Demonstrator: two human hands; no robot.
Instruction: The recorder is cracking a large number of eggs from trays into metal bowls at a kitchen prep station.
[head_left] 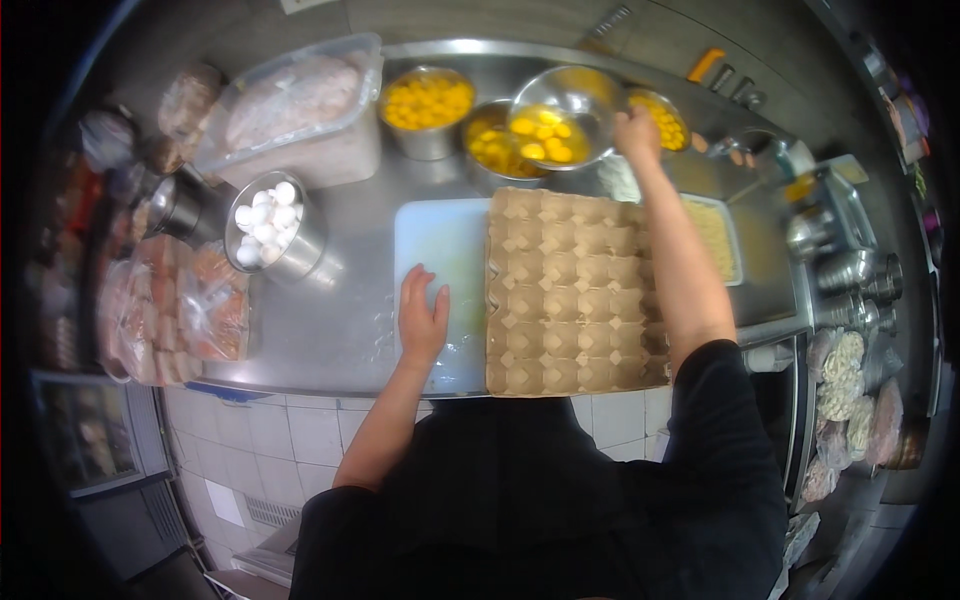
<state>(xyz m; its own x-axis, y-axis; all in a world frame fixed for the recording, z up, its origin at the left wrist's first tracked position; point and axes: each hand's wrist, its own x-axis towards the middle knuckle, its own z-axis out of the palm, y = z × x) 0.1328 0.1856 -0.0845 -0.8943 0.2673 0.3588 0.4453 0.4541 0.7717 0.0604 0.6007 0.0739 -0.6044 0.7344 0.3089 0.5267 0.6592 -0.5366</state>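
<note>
My right hand (636,135) grips the rim of a shiny metal bowl (585,92) with cracked eggs in it, their yolks (543,133) lying in clear whites. The bowl tilts to the left above a metal pot (490,150) that also holds yolks. Resting on a pale blue cutting board (440,225), my left hand (422,315) is empty, its thumb apart from the fingers. Just right of it, a brown cardboard egg tray (575,290) with bare cups covers part of the board. My right forearm passes over the tray's right edge.
Two more metal containers of yolks (428,100) (660,120) stand along the back. At left are a metal pot of white eggs (268,222), a clear tub of pale food (290,120) and bagged food (213,300). A shallow yellow-filled tray (712,240) sits beyond my right arm.
</note>
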